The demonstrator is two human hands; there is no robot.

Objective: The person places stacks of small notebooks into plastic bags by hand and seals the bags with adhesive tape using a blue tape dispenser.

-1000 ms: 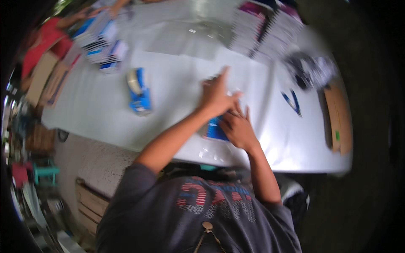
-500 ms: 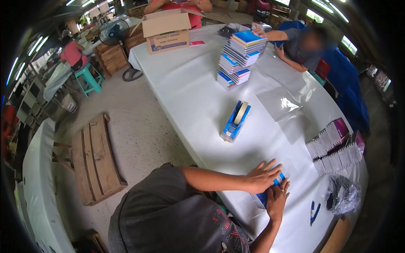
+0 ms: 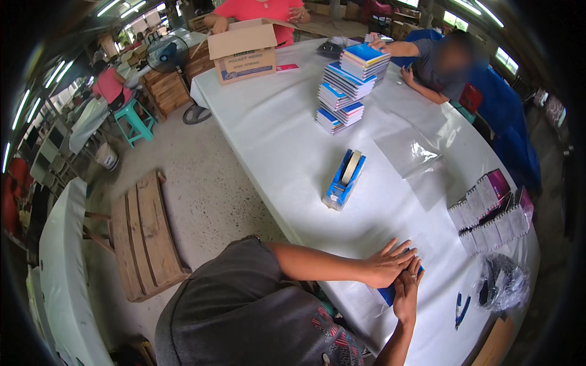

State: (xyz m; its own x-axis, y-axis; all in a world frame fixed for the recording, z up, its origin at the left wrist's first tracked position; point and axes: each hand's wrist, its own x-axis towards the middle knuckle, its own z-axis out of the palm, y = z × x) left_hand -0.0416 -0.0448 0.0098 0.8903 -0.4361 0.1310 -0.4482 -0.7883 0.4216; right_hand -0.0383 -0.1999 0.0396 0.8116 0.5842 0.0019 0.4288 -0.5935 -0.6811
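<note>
Both hands press flat on a blue booklet [image 3: 389, 294] at the near table [image 3: 274, 140] edge: left hand [image 3: 386, 266] with fingers spread on top, right hand [image 3: 407, 290] flat alongside, gripping nothing. The clear wrap under the palms looks slippery; uneven pressure could skew it or nudge the booklet off the edge.

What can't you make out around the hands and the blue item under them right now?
Head view only:
- Blue item: mostly covered by left hand and right hand; its kind is unclear.
- Clear wrap at the hands: too faint to trace.
- Black bag: contents hidden by glare and dark plastic.
- Small blue tool: too small to identify.
</note>
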